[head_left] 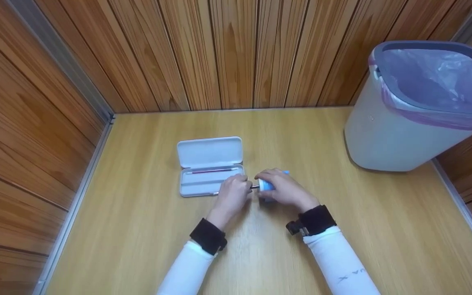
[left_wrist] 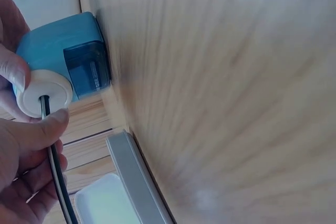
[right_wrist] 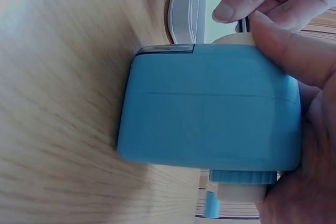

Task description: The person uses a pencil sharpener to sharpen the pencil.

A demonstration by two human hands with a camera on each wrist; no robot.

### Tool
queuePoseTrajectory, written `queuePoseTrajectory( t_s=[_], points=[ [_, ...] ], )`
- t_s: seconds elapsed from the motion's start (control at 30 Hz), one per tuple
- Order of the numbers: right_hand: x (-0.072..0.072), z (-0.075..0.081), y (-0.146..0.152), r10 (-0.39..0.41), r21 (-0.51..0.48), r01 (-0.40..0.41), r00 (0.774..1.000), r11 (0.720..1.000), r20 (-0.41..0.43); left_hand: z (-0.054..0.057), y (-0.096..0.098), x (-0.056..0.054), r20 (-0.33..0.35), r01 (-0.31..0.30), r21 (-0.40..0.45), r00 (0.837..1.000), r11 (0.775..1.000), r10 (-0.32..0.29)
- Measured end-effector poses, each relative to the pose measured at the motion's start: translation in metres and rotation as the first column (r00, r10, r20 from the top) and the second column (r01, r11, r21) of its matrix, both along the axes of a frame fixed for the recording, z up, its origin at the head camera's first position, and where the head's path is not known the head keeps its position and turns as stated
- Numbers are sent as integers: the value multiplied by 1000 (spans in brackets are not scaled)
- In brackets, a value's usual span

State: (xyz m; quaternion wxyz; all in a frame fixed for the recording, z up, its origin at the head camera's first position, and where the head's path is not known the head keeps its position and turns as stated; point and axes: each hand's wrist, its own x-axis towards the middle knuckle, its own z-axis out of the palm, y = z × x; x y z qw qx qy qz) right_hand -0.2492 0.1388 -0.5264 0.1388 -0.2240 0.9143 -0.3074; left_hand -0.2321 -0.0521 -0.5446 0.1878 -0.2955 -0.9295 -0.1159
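A blue desktop pencil sharpener (right_wrist: 210,114) with a cream front disc rests on the table, its crank on the far end from the pencil. My right hand (head_left: 283,188) grips its body from above, thumb beside the disc. A dark pencil (left_wrist: 56,174) with a light stripe runs into the hole in that disc. Thumb and fingers of my left hand (head_left: 234,194) pinch the pencil close to the hole. Its tip is hidden inside the sharpener. Just left of the sharpener lies an open white pencil case (head_left: 210,152), partly covered by my left hand.
Inside the case lies a thin reddish pencil (head_left: 213,171). A white waste bin (head_left: 395,135) with a pinkish liner stands at the back right. Wood-plank walls (head_left: 236,57) enclose the back and sides of the table (head_left: 137,246).
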Motion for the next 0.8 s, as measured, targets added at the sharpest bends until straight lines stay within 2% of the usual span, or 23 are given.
queuePoseTrajectory(
  t_s=[0.3, 0.8],
  points=[
    [-1, 0, -2, 25, -15, -25, 999, 1000, -24, 2, -8, -2, 87, -12, 1, 996, 1000, 12],
    [-3, 3, -4, -1, -26, 2, 1000, 1000, 31, 8, -14, -2, 186, -37, 2, 982, 999, 36]
  ],
)
